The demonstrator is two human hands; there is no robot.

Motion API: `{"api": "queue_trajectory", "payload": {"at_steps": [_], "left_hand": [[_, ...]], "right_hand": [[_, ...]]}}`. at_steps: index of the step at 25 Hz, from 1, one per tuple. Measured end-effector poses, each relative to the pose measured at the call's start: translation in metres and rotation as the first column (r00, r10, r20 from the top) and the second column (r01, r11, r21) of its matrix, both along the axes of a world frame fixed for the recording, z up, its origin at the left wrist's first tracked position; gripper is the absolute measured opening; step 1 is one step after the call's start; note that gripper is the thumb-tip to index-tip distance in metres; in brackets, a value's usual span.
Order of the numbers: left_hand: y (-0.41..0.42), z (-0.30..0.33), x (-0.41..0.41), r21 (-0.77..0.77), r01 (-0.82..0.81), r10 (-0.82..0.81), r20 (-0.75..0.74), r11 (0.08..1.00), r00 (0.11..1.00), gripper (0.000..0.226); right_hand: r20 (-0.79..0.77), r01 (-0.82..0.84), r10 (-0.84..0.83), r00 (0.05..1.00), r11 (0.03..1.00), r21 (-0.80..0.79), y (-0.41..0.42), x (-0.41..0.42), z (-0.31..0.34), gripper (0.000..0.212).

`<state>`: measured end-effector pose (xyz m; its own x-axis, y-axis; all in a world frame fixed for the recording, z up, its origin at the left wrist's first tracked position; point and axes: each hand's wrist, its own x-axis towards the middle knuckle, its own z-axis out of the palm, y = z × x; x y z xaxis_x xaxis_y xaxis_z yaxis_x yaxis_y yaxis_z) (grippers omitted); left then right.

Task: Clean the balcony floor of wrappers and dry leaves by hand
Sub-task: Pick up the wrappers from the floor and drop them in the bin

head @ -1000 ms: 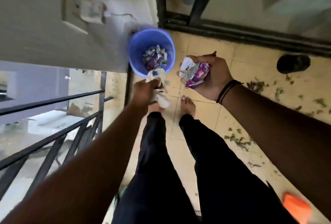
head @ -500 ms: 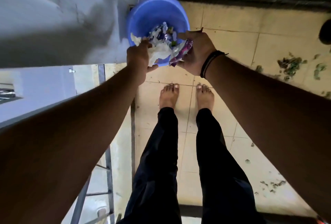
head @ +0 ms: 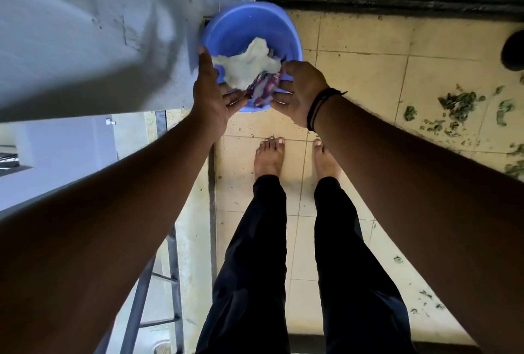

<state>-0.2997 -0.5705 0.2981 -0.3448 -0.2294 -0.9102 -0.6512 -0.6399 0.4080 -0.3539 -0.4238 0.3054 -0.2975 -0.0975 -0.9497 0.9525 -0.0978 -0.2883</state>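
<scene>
- I look for writing on the purple and white wrapper (head: 262, 90), but the print is too blurry for me to read any word or brand.
- I see the wrapper sit at the near edge of the blue bucket (head: 243, 27), right between my two hands.
- My left hand (head: 211, 93) is over the left rim with its fingers straight and spread; the fingertips reach toward the wrapper.
- My right hand (head: 300, 90) is just right of the wrapper, fingers loosely bent and spread, tips close to it. I cannot tell if they touch.
- A crumpled white paper (head: 249, 66) lies in the bucket, just behind the wrapper.
- Dry leaves (head: 458, 104) lie on the floor tiles (head: 363, 76), well to the right of my right hand.
</scene>
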Motion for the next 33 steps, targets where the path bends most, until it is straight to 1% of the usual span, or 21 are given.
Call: {"api": "queue_trajectory", "payload": {"at_steps": [1, 4, 6, 8, 10, 12, 13, 15, 17, 19, 21, 23, 24, 26, 28, 30, 33], "left_hand": [[0.001, 0.001, 0.001, -0.026, 0.032, -0.031, 0.034, 0.999, 0.999, 0.072], [0.008, -0.003, 0.012, -0.154, 0.122, -0.098, 0.155, 0.98, 0.983, 0.07], [0.011, -0.003, 0.024, -0.182, 0.156, -0.115, 0.215, 0.971, 0.97, 0.067], [0.014, 0.007, 0.037, -0.145, 0.184, -0.147, 0.235, 0.972, 0.961, 0.058], [0.026, 0.033, 0.047, -0.078, 0.239, -0.214, 0.249, 0.968, 0.945, 0.042], [0.034, 0.064, 0.06, -0.045, 0.307, -0.284, 0.268, 0.951, 0.92, 0.027], [0.038, 0.086, 0.065, -0.03, 0.345, -0.325, 0.266, 0.938, 0.908, 0.023], [0.05, 0.145, 0.071, 0.001, 0.42, -0.409, 0.225, 0.907, 0.884, 0.02], [0.068, 0.21, 0.067, 0.031, 0.479, -0.477, 0.155, 0.877, 0.865, 0.02], [0.084, 0.274, 0.064, 0.031, 0.537, -0.538, 0.091, 0.843, 0.838, 0.024], [0.106, 0.327, 0.063, 0.022, 0.606, -0.606, 0.022, 0.795, 0.795, 0.023], [0.137, 0.367, 0.058, 0.016, 0.673, -0.669, -0.083, 0.74, 0.738, 0.022], [0.155, 0.386, 0.055, 0.0, 0.728, -0.722, -0.119, 0.686, 0.681, 0.021], [0.195, 0.413, 0.049, -0.069, 0.835, -0.833, -0.159, 0.546, 0.531, 0.022], [0.231, 0.428, 0.042, -0.123, 0.899, -0.899, -0.193, 0.421, 0.394, 0.025], [0.277, 0.439, 0.041, -0.145, 0.935, -0.935, -0.202, 0.323, 0.291, 0.027], [0.344, 0.457, 0.053, -0.141, 0.972, -0.969, -0.187, 0.189, 0.161, 0.024]], "right_hand": [[0.006, 0.003, -0.003, 1.0, 1.0, -0.016, -0.003, -0.001, 0.0, 0.029], [0.008, 0.014, -0.014, 1.0, 1.0, -0.014, -0.004, 0.0, 0.002, 0.041], [0.019, 0.024, -0.024, 1.0, 1.0, -0.013, 0.0, 0.006, 0.008, 0.034], [0.042, 0.013, -0.013, 0.999, 1.0, 0.005, 0.007, 0.017, 0.019, 0.027], [0.056, -0.001, -0.001, 0.998, 0.999, 0.033, 0.028, 0.032, 0.039, 0.03], [0.072, -0.032, 0.027, 0.997, 0.997, 0.071, 0.049, 0.048, 0.068, 0.028], [0.078, -0.028, 0.021, 0.997, 0.996, 0.087, 0.063, 0.056, 0.089, 0.027], [0.052, 0.038, -0.044, 0.998, 0.994, 0.106, 0.098, 0.069, 0.149, 0.024], [-0.034, 0.148, -0.145, 0.989, 0.983, 0.11, 0.137, 0.083, 0.222, 0.024], [-0.09, 0.247, -0.24, 0.967, 0.966, 0.071, 0.17, 0.102, 0.291, 0.025], [-0.139, 0.339, -0.334, 0.932, 0.941, 0.014, 0.2, 0.121, 0.35, 0.028], [-0.226, 0.476, -0.483, 0.846, 0.875, -0.087, 0.237, 0.141, 0.396, 0.029], [-0.269, 0.548, -0.563, 0.781, 0.825, -0.134, 0.256, 0.153, 0.416, 0.029], [-0.333, 0.652, -0.672, 0.662, 0.735, -0.189, 0.292, 0.179, 0.448, 0.03], [-0.361, 0.739, -0.742, 0.565, 0.65, -0.178, 0.322, 0.205, 0.464, 0.03], [-0.351, 0.844, -0.836, 0.423, 0.504, -0.184, 0.358, 0.247, 0.469, 0.028], [-0.317, 0.954, -0.933, 0.17, 0.237, -0.185, 0.404, 0.324, 0.465, 0.026]]}}
